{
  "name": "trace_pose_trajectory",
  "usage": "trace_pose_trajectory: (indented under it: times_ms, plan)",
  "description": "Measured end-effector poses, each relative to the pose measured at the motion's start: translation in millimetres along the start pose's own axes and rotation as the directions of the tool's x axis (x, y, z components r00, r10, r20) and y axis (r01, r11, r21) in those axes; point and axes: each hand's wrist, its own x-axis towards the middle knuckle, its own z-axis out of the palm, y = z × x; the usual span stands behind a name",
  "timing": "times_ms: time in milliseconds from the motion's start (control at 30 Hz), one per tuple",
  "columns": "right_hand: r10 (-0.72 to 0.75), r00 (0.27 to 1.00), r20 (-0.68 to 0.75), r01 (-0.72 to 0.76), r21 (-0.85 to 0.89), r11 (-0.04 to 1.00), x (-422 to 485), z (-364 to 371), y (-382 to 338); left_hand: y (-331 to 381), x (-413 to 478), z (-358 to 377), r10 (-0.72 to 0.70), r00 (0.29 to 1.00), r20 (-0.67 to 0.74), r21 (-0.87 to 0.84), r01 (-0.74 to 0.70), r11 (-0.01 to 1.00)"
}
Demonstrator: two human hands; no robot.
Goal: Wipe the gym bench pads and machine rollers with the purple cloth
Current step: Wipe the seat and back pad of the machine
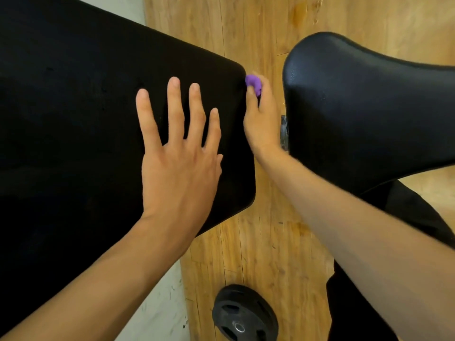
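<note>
Lying palm-down on the flat pad (pixel 73 119), the left hand (pixel 179 168) is seen with its fingers straight and spread; nothing is gripped by it. The hand is placed near the pad's right edge, with the forearm reaching in from the lower left.

The right hand (pixel 262 124) is held in the gap between the flat pad and the curved pad (pixel 369 107), right against the flat pad's side edge. The cloth (pixel 253 83) is bunched in its curled fingers, and only a small purple lump is shown past the fingertips, touching the pad's rounded upper corner. How much of the cloth is hidden inside the hand cannot be told.

A metal bracket (pixel 284 131) is glimpsed just beside the right wrist, at the curved pad's edge. The wooden floor (pixel 258 242) is seen below, and a black weight plate (pixel 243 313) is lying on it between the two forearms. Dark trousers (pixel 357 303) are visible at the lower right.
</note>
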Motion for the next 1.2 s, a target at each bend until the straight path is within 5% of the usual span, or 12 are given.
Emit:
trace_pose_trajectory:
  times_ms: [167, 400, 567, 800, 1033, 1200]
  plan:
    - [0.085, 0.996, 0.033, -0.084, -0.027, 0.996, -72, -5, 16, -2, -2, 1, 0.013, 1.000, 0.000, -0.018, -0.013, 1.000]
    - [0.042, 0.995, 0.088, -0.041, -0.014, 0.999, 28, 0, -29, -2, -1, -1, 0.024, 1.000, 0.000, -0.017, -0.024, 1.000]
    - [0.099, 0.984, 0.151, -0.116, 0.114, 0.987, -57, -17, 10, -1, -1, 0, 0.026, 1.000, 0.012, -0.035, -0.026, 0.999]
    - [0.104, 0.990, 0.093, -0.108, 0.042, 0.993, 48, 3, -30, -2, 3, 0, 0.025, 1.000, -0.001, -0.038, -0.025, 0.999]
    - [0.102, 0.969, 0.224, -0.123, 0.080, 0.989, -89, -28, 21, -2, 1, 1, 0.023, 0.999, 0.029, -0.025, -0.023, 0.999]
    - [0.086, 0.991, 0.106, -0.092, 0.047, 0.995, -10, -12, -12, -2, 6, -4, 0.024, 0.999, 0.029, -0.025, -0.024, 0.999]
